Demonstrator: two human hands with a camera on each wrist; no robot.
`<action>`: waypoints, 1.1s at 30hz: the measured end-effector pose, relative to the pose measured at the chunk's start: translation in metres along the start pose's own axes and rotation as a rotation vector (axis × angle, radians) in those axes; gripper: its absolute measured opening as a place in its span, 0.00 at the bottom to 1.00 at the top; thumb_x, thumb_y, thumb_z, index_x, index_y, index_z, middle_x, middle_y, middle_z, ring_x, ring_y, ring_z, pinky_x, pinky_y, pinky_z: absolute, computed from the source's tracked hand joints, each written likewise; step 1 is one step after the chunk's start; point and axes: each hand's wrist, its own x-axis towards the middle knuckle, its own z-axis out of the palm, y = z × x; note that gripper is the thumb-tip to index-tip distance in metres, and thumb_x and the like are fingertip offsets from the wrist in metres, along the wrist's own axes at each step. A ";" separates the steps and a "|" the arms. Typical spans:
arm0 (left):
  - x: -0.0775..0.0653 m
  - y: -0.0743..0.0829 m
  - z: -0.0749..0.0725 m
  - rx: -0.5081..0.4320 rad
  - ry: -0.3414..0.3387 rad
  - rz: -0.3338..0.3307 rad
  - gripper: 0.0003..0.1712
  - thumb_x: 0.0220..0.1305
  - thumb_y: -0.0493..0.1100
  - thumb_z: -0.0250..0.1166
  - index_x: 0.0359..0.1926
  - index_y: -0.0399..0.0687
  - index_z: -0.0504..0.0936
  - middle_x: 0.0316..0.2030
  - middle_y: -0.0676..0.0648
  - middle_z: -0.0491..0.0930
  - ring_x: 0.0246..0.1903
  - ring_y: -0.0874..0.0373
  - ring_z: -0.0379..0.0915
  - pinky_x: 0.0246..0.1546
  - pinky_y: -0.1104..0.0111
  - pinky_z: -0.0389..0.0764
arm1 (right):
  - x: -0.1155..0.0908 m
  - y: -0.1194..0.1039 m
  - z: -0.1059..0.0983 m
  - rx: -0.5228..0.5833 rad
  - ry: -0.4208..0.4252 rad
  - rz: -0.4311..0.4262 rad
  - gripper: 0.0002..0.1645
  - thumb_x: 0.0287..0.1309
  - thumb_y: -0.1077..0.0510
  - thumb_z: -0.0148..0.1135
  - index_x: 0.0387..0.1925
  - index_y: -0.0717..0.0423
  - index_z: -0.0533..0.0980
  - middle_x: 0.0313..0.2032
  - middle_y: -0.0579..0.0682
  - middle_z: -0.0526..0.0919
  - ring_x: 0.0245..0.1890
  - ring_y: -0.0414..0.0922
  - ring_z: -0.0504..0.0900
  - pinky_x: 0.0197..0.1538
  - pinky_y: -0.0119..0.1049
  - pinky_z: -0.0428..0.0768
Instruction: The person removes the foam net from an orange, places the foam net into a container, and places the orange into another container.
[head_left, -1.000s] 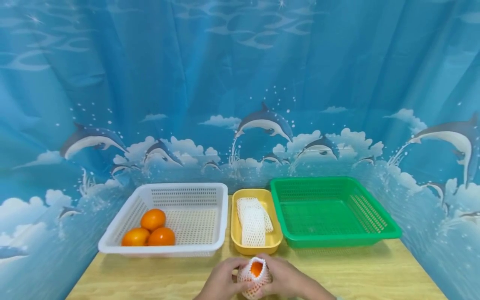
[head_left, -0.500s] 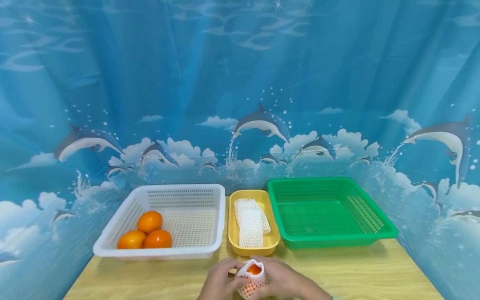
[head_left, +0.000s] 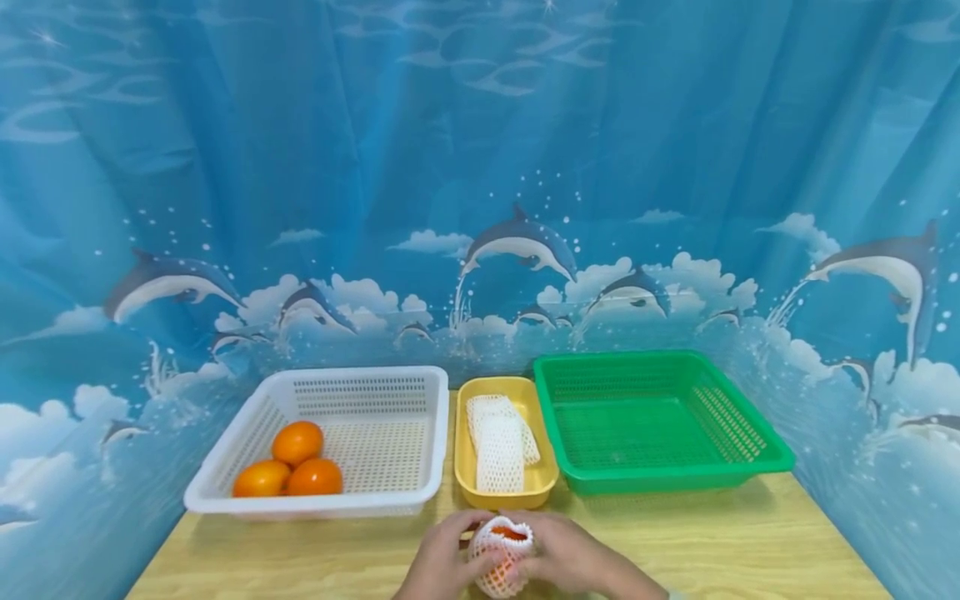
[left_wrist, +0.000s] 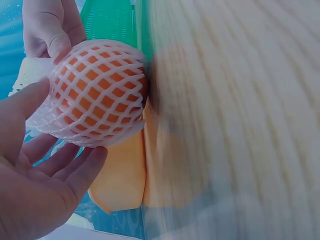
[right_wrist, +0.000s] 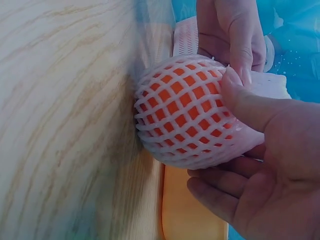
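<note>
An orange wrapped in a white foam net sleeve is between my two hands at the table's near side. My left hand holds it from the left, thumb at the front and fingers curved beneath in the left wrist view. From the other side my right hand grips the sleeve, with its thumb by the sleeve's gathered end. Diamond gaps in the net show orange skin, and the upper opening shows a strip of it. In both wrist views the netted fruit sits right at the wooden tabletop.
Three more oranges lie at the left in a white basket. A yellow tray behind my hands bears white foam nets. To its right stands a green basket. A blue dolphin-print curtain hangs behind.
The sleeve's upper opening has narrowed over the orange, which shows less of its skin there. Both hands stay on it. The head view has shifted slightly.
</note>
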 end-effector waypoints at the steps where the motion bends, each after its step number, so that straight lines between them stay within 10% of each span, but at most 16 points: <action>1: 0.000 0.000 0.000 -0.001 -0.003 0.000 0.24 0.53 0.55 0.65 0.48 0.47 0.77 0.44 0.49 0.78 0.44 0.58 0.73 0.38 0.71 0.79 | 0.000 -0.001 -0.001 0.002 0.002 0.008 0.34 0.46 0.42 0.63 0.56 0.45 0.70 0.42 0.32 0.77 0.41 0.30 0.74 0.42 0.30 0.76; 19: 0.000 -0.001 -0.004 0.049 -0.050 0.039 0.28 0.49 0.55 0.67 0.50 0.47 0.76 0.45 0.51 0.78 0.44 0.61 0.72 0.41 0.70 0.78 | 0.004 -0.002 -0.007 -0.007 0.001 0.036 0.33 0.46 0.48 0.66 0.55 0.57 0.72 0.47 0.41 0.79 0.44 0.33 0.75 0.43 0.29 0.77; 26: -0.001 -0.003 -0.004 0.032 -0.072 -0.005 0.25 0.46 0.52 0.69 0.47 0.51 0.79 0.44 0.53 0.77 0.44 0.62 0.72 0.40 0.72 0.77 | -0.001 -0.003 -0.002 0.003 -0.070 0.084 0.56 0.37 0.40 0.70 0.64 0.63 0.58 0.54 0.47 0.73 0.51 0.38 0.72 0.52 0.38 0.73; 33: -0.002 -0.001 -0.003 0.068 -0.004 0.012 0.22 0.45 0.49 0.71 0.42 0.45 0.80 0.39 0.51 0.78 0.40 0.60 0.73 0.37 0.73 0.79 | -0.002 -0.003 0.005 0.011 -0.036 0.072 0.55 0.34 0.41 0.71 0.63 0.61 0.60 0.48 0.41 0.75 0.43 0.33 0.73 0.46 0.33 0.75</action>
